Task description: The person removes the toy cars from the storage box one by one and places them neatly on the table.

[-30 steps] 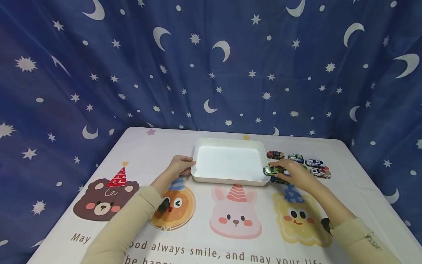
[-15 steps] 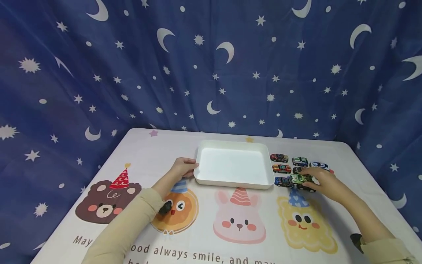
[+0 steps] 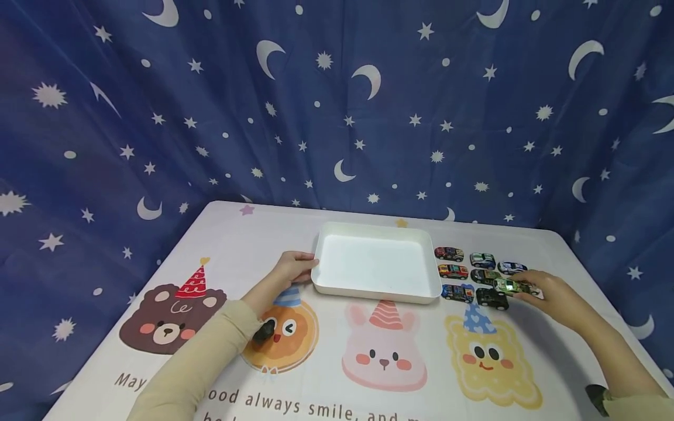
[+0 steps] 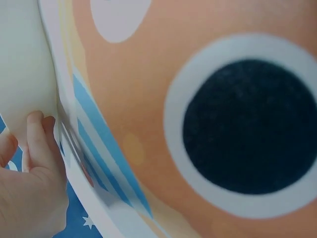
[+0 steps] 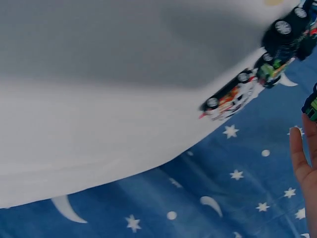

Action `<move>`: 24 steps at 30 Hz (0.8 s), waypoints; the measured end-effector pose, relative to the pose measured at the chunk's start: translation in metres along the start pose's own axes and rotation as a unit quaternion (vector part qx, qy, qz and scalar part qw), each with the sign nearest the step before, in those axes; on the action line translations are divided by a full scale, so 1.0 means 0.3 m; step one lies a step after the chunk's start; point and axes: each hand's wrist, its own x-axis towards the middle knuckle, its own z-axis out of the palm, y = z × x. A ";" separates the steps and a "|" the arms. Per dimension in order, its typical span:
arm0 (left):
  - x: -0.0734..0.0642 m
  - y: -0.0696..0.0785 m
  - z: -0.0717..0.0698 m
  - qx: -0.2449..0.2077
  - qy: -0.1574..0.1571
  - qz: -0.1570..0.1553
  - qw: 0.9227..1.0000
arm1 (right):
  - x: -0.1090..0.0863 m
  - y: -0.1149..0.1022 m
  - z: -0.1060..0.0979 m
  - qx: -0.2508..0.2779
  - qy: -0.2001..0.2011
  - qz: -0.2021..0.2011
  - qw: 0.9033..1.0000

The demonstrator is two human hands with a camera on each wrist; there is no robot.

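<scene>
In the head view my left hand (image 3: 292, 268) holds the left wall of a white rectangular tray (image 3: 376, 263). The left wrist view shows the thumb on one side of the tray wall (image 4: 25, 59) and fingers on the other. My right hand (image 3: 555, 298) pinches a green toy car (image 3: 509, 286) over the right side of a group of toy cars. In the right wrist view that car (image 5: 311, 106) is cut off by the frame edge, above the fingertips. Close beneath it lie a black car (image 3: 492, 299) and a dark green car (image 3: 483, 276).
Right of the tray, more toy cars lie in loose rows: a dark red one (image 3: 449, 254), a red-yellow one (image 3: 453, 271), a blue one (image 3: 457, 293), a green-white one (image 3: 482, 261) and a blue-white one (image 3: 512, 267). A starry blue curtain (image 3: 295, 146) hangs behind the table.
My right hand has carried the green toy car rightward, from beside the tray's right edge to the right side of the group. My left hand has stayed on the tray.
</scene>
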 end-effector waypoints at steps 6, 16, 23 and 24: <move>-0.011 -0.004 0.005 -0.003 -0.004 -0.002 1.000 | -0.043 0.045 0.018 0.010 -0.005 0.014 1.000; -0.021 -0.004 -0.020 0.003 0.006 -0.009 1.000 | -0.047 0.120 0.044 -0.004 -0.054 0.036 0.998; -0.016 0.007 -0.006 0.001 -0.003 -0.004 1.000 | -0.070 0.147 0.057 0.003 -0.085 0.064 0.994; -0.015 0.010 -0.001 0.000 -0.004 -0.004 1.000 | -0.074 0.151 0.058 0.000 -0.085 0.065 0.994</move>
